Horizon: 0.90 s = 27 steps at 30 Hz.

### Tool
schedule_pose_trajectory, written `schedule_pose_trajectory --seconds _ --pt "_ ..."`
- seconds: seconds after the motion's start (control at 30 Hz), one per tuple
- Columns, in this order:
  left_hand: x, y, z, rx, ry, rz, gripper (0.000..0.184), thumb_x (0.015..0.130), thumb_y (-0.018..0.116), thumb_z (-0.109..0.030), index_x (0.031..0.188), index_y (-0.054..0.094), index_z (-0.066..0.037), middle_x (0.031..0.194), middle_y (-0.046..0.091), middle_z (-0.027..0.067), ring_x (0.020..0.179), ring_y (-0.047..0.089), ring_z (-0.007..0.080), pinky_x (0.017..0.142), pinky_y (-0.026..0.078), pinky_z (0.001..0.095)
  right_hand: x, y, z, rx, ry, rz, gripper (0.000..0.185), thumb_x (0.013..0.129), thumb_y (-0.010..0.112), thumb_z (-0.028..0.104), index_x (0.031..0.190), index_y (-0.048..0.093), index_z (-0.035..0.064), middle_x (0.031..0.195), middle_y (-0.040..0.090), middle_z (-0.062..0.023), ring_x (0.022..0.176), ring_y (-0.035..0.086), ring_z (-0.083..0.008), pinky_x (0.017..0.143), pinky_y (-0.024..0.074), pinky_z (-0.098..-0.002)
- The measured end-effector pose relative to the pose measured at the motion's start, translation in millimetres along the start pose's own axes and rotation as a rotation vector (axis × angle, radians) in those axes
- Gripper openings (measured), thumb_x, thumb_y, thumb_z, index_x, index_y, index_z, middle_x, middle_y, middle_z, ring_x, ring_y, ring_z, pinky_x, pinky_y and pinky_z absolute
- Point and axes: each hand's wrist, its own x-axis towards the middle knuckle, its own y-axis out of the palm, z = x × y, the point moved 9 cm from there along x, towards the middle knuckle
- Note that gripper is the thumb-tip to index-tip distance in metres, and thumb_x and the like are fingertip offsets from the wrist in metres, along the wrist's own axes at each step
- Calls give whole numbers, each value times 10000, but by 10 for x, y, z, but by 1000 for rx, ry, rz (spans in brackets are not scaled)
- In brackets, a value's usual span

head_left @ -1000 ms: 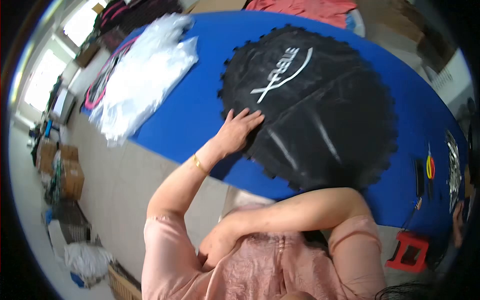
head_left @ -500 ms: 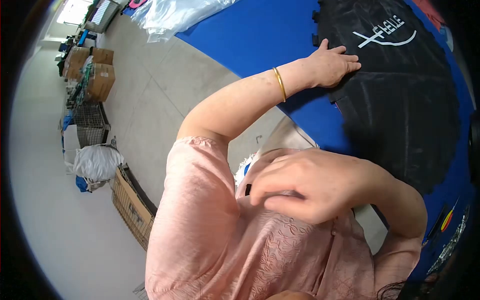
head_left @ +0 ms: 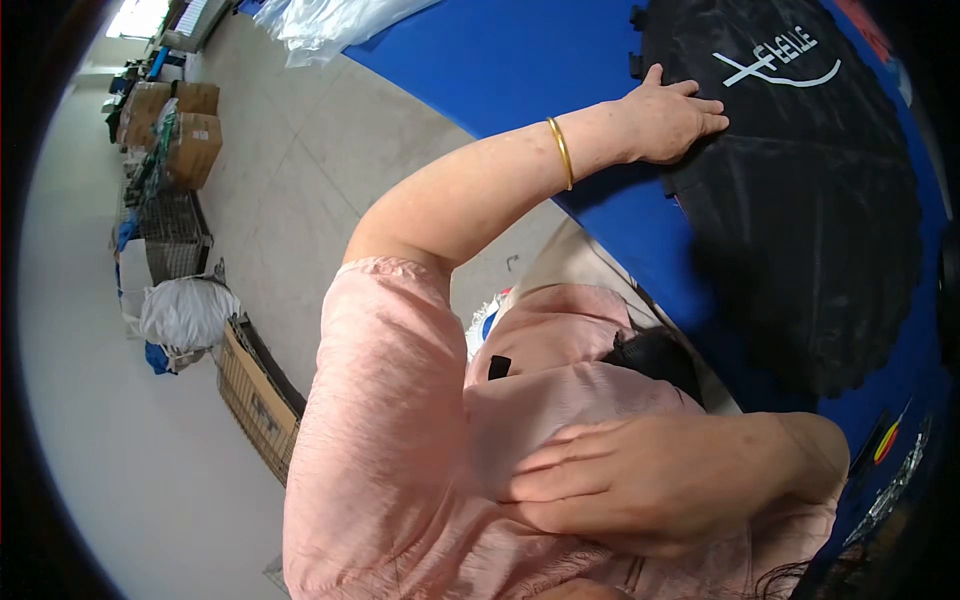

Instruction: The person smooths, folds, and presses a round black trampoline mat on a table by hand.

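Note:
My left hand [head_left: 672, 122], below a gold bangle [head_left: 560, 153], rests with fingers spread on the left edge of a round black cover [head_left: 800, 200]. White lettering shows on the cover, which lies flat on the blue table [head_left: 520, 60]. My right hand [head_left: 620, 480] lies across the front of my pink shirt [head_left: 390, 400], its fingers extended against the cloth and slightly blurred. Nothing shows in either hand. A small black patch [head_left: 499, 367] is on the pink cloth above my right hand.
Clear plastic bags [head_left: 330, 25] lie at the table's far left corner. A red and yellow tool [head_left: 886, 442] and shiny metal pieces [head_left: 895, 490] are at the lower right. Cardboard boxes [head_left: 192, 150], wire baskets [head_left: 175, 235] and a white sack [head_left: 188, 313] stand on the left.
The view has swung left and down. My left hand stays on the cover. My right hand has come from under my left upper arm to the middle of my shirt front.

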Motion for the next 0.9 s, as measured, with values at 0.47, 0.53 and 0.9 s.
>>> schedule_pose_trajectory --seconds 0.47,0.53,0.9 --pt "-2 24 16 27 -18 13 569 1058 501 -189 1619 452 -264 1710 372 -43 1578 326 328 1238 213 738 113 158 80 69 -137 -4 502 1045 558 237 1496 520 21 1450 574 -200 1392 538 -363 1187 417 -475" --pt "14 31 10 16 -12 7 577 1052 511 -181 1620 451 -263 1710 372 -42 1579 325 329 1239 213 736 57 95 96 77 -143 -25 461 1049 558 213 1470 555 24 1411 607 -193 1370 560 -354 1168 436 -468" --pt "-5 -19 23 -8 1 51 612 1026 537 -123 1618 456 -251 1710 372 -24 1589 302 349 1245 202 731 798 220 -1175 -100 242 268 400 1082 406 232 1292 682 33 1296 699 -184 1255 634 -313 1053 492 -432"
